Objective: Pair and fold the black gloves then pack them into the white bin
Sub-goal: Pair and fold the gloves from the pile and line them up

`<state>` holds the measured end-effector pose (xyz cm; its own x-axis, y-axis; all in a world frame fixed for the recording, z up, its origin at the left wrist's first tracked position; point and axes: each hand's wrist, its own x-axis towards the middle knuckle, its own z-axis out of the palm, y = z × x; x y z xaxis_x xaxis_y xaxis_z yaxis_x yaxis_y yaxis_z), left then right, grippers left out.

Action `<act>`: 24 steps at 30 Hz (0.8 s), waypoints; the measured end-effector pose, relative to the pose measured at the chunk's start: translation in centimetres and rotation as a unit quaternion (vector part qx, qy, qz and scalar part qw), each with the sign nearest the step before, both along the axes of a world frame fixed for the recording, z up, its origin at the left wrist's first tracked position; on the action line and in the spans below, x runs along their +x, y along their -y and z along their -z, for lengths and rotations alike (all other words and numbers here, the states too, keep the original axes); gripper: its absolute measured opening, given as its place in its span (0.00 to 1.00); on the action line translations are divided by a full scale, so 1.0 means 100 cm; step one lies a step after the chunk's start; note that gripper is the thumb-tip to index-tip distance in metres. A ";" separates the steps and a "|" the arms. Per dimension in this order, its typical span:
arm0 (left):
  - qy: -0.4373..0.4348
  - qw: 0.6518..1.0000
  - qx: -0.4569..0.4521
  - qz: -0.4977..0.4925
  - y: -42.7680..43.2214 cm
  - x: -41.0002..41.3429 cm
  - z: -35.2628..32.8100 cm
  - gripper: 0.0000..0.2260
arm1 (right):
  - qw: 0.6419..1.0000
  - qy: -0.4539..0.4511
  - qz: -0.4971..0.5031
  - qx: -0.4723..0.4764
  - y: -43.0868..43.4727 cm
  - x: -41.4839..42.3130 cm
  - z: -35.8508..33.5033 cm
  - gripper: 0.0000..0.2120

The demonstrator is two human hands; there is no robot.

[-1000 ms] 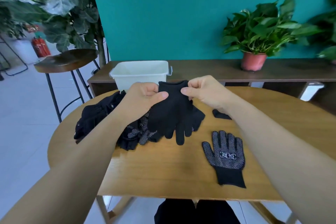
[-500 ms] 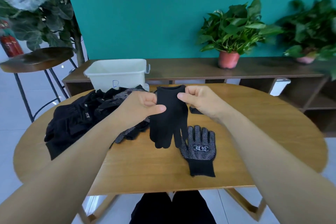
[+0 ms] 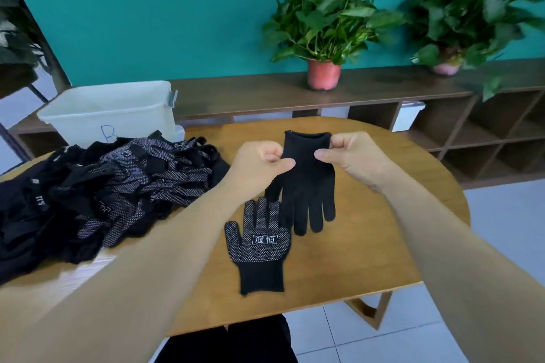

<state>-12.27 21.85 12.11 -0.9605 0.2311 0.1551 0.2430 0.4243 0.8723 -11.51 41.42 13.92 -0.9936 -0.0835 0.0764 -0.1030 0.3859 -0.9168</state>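
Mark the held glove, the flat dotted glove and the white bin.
held glove (image 3: 308,183), head view, on its palm.
dotted glove (image 3: 259,247), head view, on its printed palm.
white bin (image 3: 132,124), head view, on its front wall.

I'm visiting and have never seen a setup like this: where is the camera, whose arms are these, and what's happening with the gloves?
There is no machine here. These are a person's own bare arms, filmed by one camera worn on their head, which looks forward and down. The left hand and the right hand each pinch the cuff of a plain black glove, which hangs fingers down over the wooden table. Nearer the person, a dotted glove lies flat with its dotted side up. A heap of gloves sits to the left, with the white bin behind it. At the back, potted plants stand on a shelf.
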 end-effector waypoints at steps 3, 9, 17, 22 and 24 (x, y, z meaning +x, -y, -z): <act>-0.031 0.999 0.009 0.001 -0.023 -0.009 0.006 0.14 | 0.999 -0.035 0.006 0.014 -0.025 -0.003 -0.003 0.03; -0.110 0.967 -0.225 0.037 -0.046 0.021 0.085 0.05 | 0.978 -0.020 -0.008 0.205 -0.065 0.027 0.082 0.18; -0.264 0.902 -0.323 0.116 -0.046 0.053 0.152 0.12 | 0.902 -0.183 -0.012 0.391 -0.067 0.077 0.161 0.27; -0.206 0.921 -0.319 0.085 -0.043 0.048 0.138 0.22 | 0.908 -0.222 0.073 0.348 -0.071 0.075 0.148 0.20; -0.186 0.916 -0.346 0.082 -0.048 0.046 0.134 0.27 | 0.903 -0.222 0.086 0.359 -0.063 0.067 0.142 0.18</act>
